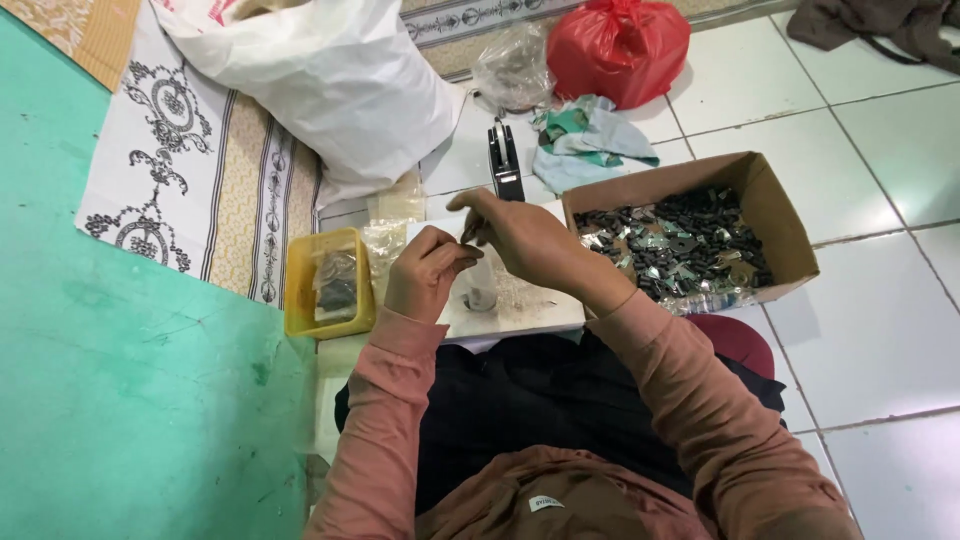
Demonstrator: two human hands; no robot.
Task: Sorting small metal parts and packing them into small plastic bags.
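My left hand (425, 272) is closed around a small clear plastic bag (482, 285) that hangs over a white board (530, 312) on my lap. My right hand (520, 238) hovers just above the bag's mouth, its fingers pinched together on something small and dark. To the right, a brown cardboard box (775, 215) holds several small dark parts mixed with shiny bits. A yellow plastic tub (300, 300) with filled clear bags stands left of my left hand.
A black tape dispenser (505, 160) stands beyond the board. Further back lie a large white sack (330, 75), a red plastic bag (615, 48), a crumpled clear bag (512, 68) and a patterned cloth (585, 140). A green mat (130, 380) covers the left; white floor tiles (890, 330) lie right.
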